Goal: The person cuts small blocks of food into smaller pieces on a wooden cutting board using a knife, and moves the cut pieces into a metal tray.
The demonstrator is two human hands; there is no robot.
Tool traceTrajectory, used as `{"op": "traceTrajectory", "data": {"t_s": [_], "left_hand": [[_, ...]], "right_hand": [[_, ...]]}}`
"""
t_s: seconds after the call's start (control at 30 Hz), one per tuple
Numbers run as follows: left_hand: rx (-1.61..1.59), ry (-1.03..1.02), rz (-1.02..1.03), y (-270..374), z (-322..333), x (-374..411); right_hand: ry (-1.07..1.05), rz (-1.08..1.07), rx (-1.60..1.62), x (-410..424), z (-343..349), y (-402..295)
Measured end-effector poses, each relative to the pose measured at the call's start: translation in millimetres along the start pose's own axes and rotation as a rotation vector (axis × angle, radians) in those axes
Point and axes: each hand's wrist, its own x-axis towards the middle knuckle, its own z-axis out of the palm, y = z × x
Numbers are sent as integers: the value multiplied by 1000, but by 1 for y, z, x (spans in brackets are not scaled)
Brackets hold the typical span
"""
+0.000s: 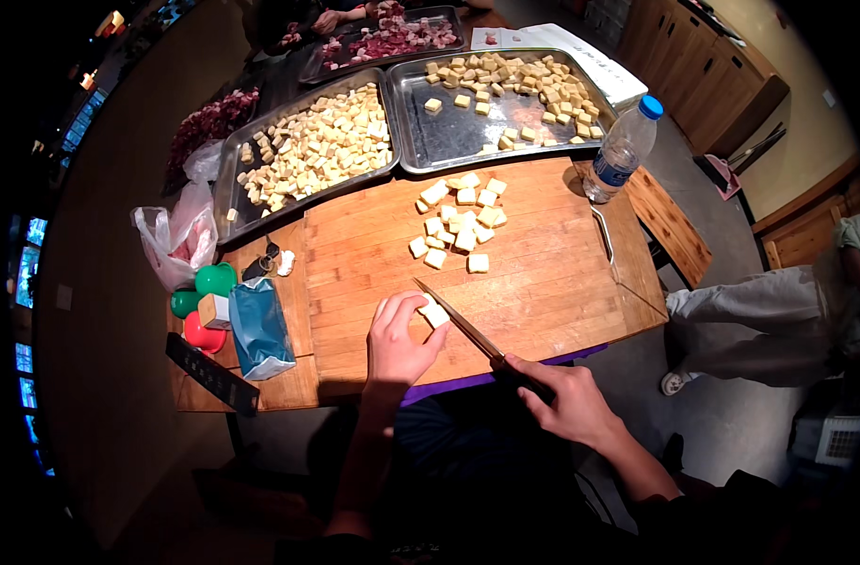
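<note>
My left hand (403,342) grips a pale yellow block (435,313) between thumb and fingers on the wooden cutting board (359,247). My right hand (571,399) is closed on the handle of a kitchen knife (472,332), whose blade slants across the board just right of that block, its tip pointing up and left. Beyond my hands lies a loose group of pale yellow cubes (465,219). Behind the board, a metal tray (444,141) holds more yellow cubes, and a second metal tray (226,191) to its left holds many smaller pieces.
A plastic bottle with a blue cap (617,155) stands at the board's right corner. On the left are a plastic bag (182,233), green and red cups (205,332) and a blue packet (260,328). Another person's hand (325,22) is near a meat tray (310,70).
</note>
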Motion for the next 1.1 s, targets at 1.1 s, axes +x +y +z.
{"op": "traceTrajectory", "data": {"t_s": [1.1], "left_hand": [[-37, 39, -37, 10, -4, -6]], "right_hand": [[89, -109, -63, -14, 1, -12]]}}
